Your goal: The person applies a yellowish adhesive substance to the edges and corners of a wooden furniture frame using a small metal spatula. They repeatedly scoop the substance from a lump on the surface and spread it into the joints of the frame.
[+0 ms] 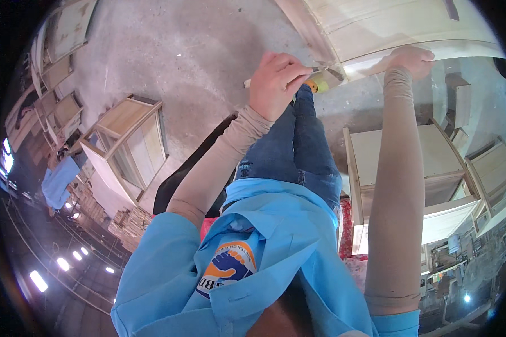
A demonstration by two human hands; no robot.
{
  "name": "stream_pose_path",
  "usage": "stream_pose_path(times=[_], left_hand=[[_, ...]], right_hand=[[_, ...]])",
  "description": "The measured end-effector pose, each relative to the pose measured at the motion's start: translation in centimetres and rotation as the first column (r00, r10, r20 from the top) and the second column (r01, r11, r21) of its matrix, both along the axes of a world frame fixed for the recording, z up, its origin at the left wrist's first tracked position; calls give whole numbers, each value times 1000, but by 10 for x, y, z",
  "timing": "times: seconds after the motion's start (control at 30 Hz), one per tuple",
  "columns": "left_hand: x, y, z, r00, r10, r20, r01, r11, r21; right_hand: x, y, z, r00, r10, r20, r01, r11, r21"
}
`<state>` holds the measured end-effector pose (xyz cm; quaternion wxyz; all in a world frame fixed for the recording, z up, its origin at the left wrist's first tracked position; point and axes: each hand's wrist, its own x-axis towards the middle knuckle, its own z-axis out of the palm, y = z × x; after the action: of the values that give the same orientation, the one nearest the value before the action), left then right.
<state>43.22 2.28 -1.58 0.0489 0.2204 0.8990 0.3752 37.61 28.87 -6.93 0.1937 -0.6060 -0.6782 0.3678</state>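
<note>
My left hand (276, 84) is closed in front of my knees, fingers pinched together. A thin stick-like tool (247, 83) pokes out on its left side, and a darker tip shows to the right of the fingers; its exact kind is hidden by the hand. That tip is close to the corner of a large pale wooden furniture piece (388, 28) at the far right. My right hand (411, 60) is curled over the near edge of this piece, gripping it.
Left of me, an unfinished wooden cabinet frame (126, 143) stands on the concrete floor (174, 50). On the right is another wooden cabinet (410, 160), with more furniture beyond it. Stacked wood pieces (132, 224) lie at the left, near a blue cloth (61, 182).
</note>
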Motion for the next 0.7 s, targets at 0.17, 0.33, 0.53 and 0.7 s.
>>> stream_pose_path(times=[0.17,0.33,0.53,0.7], left_hand=[[8,6,-2,1000,-16,-14,15,999,-49],[14,5,1,1000,-16,4,16,998,-54],[2,6,3,1000,5,26,-5,1000,2],[-7,8,7,993,-98,59,101,993,-54]], right_hand=[[3,5,-6,999,7,-53,-6,1000,14],[3,9,-10,1000,3,-25,-5,996,-86],[0,3,-1,1000,-17,7,18,997,-71],[-1,1,-1,999,-36,-8,36,998,-43]])
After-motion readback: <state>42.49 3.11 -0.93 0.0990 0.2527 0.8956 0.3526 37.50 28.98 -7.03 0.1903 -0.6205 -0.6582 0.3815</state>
